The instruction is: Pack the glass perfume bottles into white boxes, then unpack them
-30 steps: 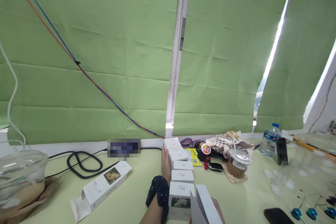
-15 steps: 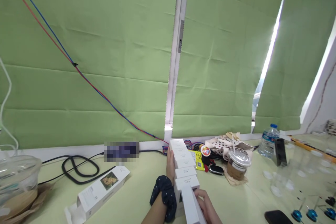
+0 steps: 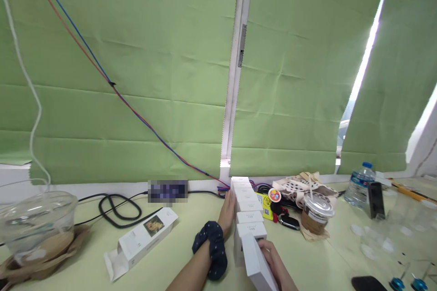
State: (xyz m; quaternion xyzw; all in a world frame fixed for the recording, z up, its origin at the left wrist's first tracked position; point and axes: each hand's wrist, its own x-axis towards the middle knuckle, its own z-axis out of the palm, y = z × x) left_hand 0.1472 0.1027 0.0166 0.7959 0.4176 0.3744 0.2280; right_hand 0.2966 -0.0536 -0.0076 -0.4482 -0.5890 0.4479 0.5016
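A row of several white boxes (image 3: 251, 208) stands upright on the pale table, running toward the window. Along the row's left side my left hand (image 3: 227, 216) rests with fingers stretched out against the boxes; a dark dotted scrunchie (image 3: 213, 250) is round its wrist. My right hand (image 3: 273, 257) grips a separate white box (image 3: 257, 261) by its right side. That box is tilted at the near end of the row, its top edge overlapping the nearest standing box. The fingertips of the right hand are partly hidden behind it.
An open white box (image 3: 143, 241) with a food picture lies to the left, near a glass bowl (image 3: 37, 218) and a black cable (image 3: 116, 213). Rightward stand a lidded cup (image 3: 316, 216), car key (image 3: 289, 222), water bottle (image 3: 360, 184) and clear cups (image 3: 377, 236).
The view has swung slightly left, shifting everything rightward in the picture. The held box has tilted more, its face now turned further to the side. My left hand stays beside the row.
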